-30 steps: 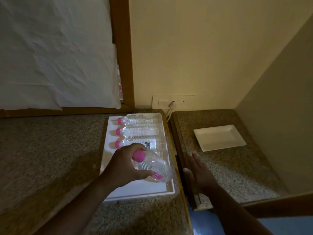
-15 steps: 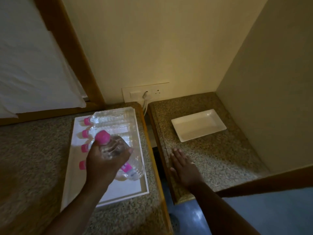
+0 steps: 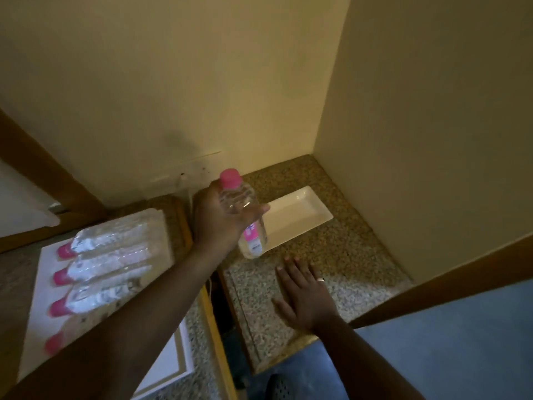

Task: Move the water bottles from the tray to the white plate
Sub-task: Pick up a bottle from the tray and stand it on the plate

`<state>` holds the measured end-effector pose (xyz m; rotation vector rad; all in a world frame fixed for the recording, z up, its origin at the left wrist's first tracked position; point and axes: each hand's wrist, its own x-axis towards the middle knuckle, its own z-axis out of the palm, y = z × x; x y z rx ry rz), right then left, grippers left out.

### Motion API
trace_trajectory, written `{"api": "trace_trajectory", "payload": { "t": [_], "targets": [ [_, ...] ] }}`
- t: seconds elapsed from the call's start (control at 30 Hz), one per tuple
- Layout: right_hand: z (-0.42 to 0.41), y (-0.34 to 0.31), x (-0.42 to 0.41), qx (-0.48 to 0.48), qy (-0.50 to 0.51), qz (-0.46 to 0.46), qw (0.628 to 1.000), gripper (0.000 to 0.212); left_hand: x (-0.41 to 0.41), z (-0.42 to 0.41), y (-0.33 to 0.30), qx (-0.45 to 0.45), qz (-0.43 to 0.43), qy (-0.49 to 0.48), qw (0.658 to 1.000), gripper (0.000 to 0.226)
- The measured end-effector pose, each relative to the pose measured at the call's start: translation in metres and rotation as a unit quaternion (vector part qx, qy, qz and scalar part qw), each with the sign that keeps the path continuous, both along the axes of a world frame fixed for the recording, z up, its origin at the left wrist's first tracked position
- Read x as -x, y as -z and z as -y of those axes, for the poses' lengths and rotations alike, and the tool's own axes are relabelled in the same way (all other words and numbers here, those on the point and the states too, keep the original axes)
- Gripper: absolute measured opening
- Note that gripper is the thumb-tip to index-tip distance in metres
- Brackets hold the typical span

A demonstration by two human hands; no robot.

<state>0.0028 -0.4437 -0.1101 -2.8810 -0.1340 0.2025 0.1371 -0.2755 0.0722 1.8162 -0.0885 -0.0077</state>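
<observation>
My left hand (image 3: 219, 219) grips a clear water bottle (image 3: 243, 215) with a pink cap and pink label, held nearly upright in the air over the gap between the two counters, just left of the white plate (image 3: 300, 216). The plate is rectangular, holds nothing, and lies on the right granite counter. Several more pink-capped bottles (image 3: 106, 267) lie side by side on the white tray (image 3: 37, 295) at the left, partly hidden by my left forearm. My right hand (image 3: 305, 295) lies flat on the right counter, fingers spread, in front of the plate.
A granite counter (image 3: 354, 255) in the corner carries the plate, boxed in by walls behind and to the right. A wooden edge (image 3: 215, 327) and a dark gap separate it from the left counter. Blue floor (image 3: 447, 342) shows at the lower right.
My left hand has lifted the bottle off the tray and carried it right, up to the plate's left end. The right hand stays flat on the counter. The view has swung right.
</observation>
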Motion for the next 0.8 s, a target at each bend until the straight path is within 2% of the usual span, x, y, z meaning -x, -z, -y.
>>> {"api": "trace_trajectory", "payload": {
  "t": [0.27, 0.37, 0.6, 0.8],
  "targets": [
    [0.057, 0.005, -0.015, 0.004, 0.007, 0.025, 1.0, 0.078, -0.061, 0.119, 0.004, -0.049, 0.051, 0.072, 0.995, 0.065],
    [0.079, 0.008, -0.019, 0.004, 0.026, 0.04, 0.999, 0.08, -0.078, 0.134, 0.02, -0.045, 0.055, 0.057, 0.996, 0.065],
    [0.094, 0.005, -0.022, 0.019, 0.032, 0.049, 0.998, 0.081, -0.08, 0.147, 0.062, -0.101, 0.075, 0.063, 0.99, 0.065],
    [0.095, 0.007, -0.022, 0.014, 0.031, 0.048, 0.998, 0.081, -0.078, 0.165, 0.066, -0.103, 0.106, 0.088, 0.985, 0.065]
  ]
}}
